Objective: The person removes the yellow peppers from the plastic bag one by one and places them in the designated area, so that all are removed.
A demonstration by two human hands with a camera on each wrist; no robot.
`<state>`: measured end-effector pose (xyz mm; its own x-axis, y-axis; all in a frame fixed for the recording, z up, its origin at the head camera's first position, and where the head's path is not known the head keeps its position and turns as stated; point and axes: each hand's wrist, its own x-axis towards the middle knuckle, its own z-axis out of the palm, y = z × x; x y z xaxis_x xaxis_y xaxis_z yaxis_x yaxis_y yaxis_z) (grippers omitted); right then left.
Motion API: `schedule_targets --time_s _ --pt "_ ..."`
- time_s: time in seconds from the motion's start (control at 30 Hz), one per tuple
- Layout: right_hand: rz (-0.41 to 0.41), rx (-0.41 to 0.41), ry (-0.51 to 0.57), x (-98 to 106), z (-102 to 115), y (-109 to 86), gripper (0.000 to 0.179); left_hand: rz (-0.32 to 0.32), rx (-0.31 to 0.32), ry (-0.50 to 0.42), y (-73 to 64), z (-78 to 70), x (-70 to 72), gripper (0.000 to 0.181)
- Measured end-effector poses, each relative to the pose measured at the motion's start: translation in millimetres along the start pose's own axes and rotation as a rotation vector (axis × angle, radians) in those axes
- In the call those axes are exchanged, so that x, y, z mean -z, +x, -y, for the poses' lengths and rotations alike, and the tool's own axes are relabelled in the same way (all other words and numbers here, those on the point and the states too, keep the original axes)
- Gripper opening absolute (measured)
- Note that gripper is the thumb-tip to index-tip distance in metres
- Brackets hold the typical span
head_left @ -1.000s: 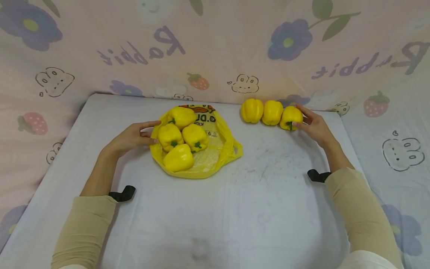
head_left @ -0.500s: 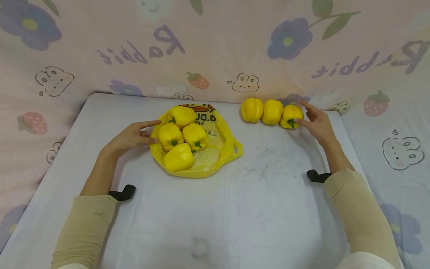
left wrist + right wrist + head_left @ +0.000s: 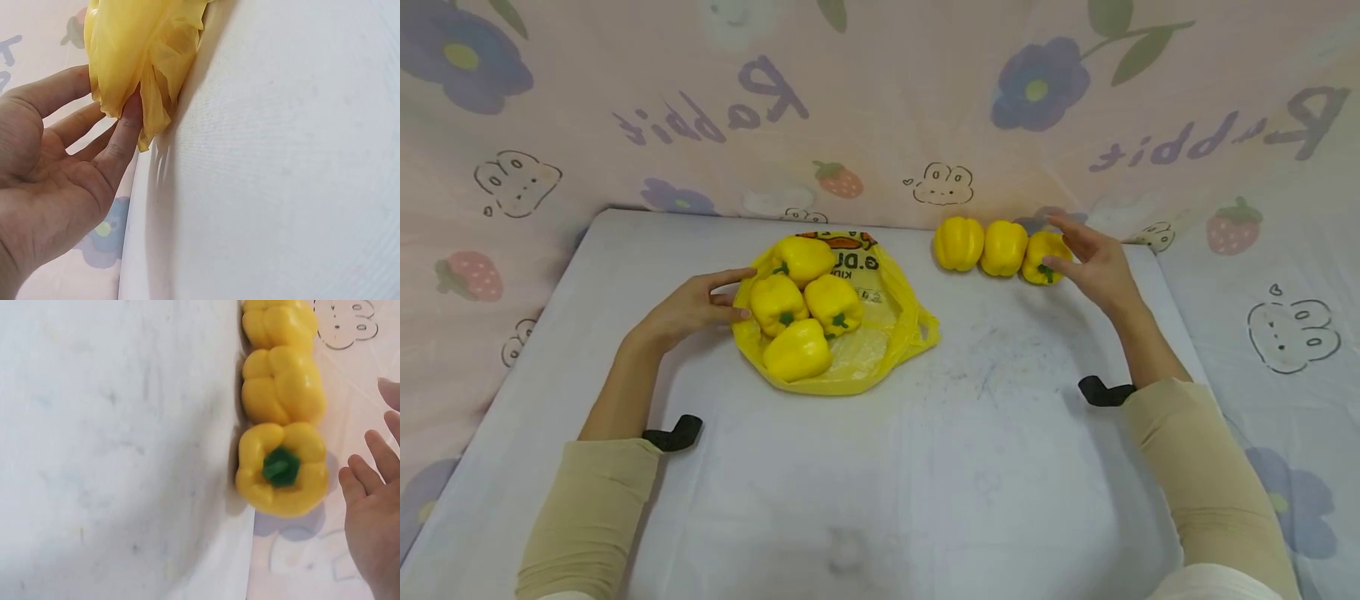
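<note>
A yellow plastic bag point(image 3: 891, 350) lies spread on the left half of the table, its mouth rolled wide. Several yellow bell peppers point(image 3: 797, 350) with green stems sit inside, toward its left side. My left hand point(image 3: 688, 308) holds the bag's left edge, and the left wrist view shows the gathered plastic point(image 3: 147, 56) between thumb and fingers. At the back right, three more yellow peppers stand in a row. Beside the rightmost pepper point(image 3: 1045, 260) is my right hand point(image 3: 1101, 271), fingers spread and holding nothing. The right wrist view shows a gap between hand point(image 3: 381, 519) and pepper point(image 3: 250, 469).
The white tabletop point(image 3: 880, 467) stretches in front of the bag and the row. A printed cloth point(image 3: 880, 100) with rabbits and flowers hangs directly behind the table's back edge. A black strap end point(image 3: 1105, 390) sticks out from each sleeve cuff.
My right hand has let go of the rightmost pepper, its fingers spreading and lifting away. My left hand, the bag and the peppers stay in place.
</note>
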<state>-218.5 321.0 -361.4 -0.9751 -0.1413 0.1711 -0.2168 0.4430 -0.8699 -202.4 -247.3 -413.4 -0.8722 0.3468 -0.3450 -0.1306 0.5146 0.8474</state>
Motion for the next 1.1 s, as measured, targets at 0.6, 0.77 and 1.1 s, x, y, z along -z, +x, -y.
schedule_targets --time_s 0.6,0.77,1.1 --pt "0.114 0.066 0.096 -38 -1 7.4 0.053 -0.036 -0.005 0.011 -4.1 -2.1 -4.6 0.069" --pt "0.147 0.088 0.147 -49 18 4.6 0.051 -0.038 -0.008 0.027 -3.0 -3.9 -6.7 0.069" --pt "0.263 0.097 0.228 -77 13 13.9 0.054 -0.034 -0.011 0.013 -1.7 -3.0 -7.1 0.071"
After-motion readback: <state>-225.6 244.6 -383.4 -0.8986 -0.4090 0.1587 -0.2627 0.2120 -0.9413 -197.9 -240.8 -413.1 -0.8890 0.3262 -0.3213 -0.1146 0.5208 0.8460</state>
